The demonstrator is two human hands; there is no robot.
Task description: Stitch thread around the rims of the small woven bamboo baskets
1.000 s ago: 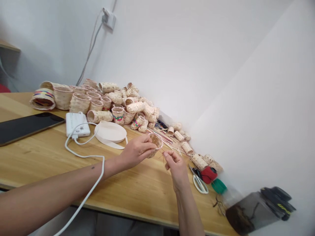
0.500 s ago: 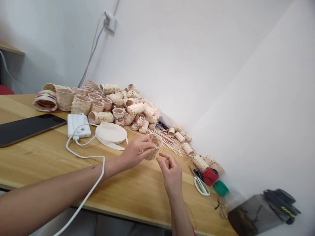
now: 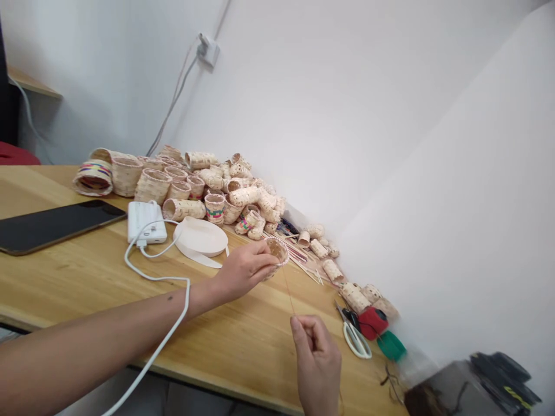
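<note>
A small woven basket (image 3: 278, 252) with a stitched pinkish rim is held by my left hand (image 3: 247, 270), its fingers wrapped on the near side and rim. From the basket's rim a thin reddish thread (image 3: 288, 289) runs taut down to my right hand (image 3: 317, 352), which pinches it between thumb and forefinger. A gap separates the two hands, with the right one lower and nearer the table's front edge. Whether a needle is in the right fingers is too small to tell.
Many woven baskets (image 3: 154, 184) are heaped along the wall. A phone (image 3: 60, 225), a white power bank (image 3: 146, 222) with cable and a ribbon roll (image 3: 202, 237) lie left. Scissors (image 3: 356, 340), red spool (image 3: 373, 322), green tape (image 3: 391, 345) and a dark-lidded container (image 3: 459, 387) are right.
My right hand has pulled away from the basket, down and to the right, drawing the thread out straight. My left hand still holds the basket. The camera view has shifted slightly.
</note>
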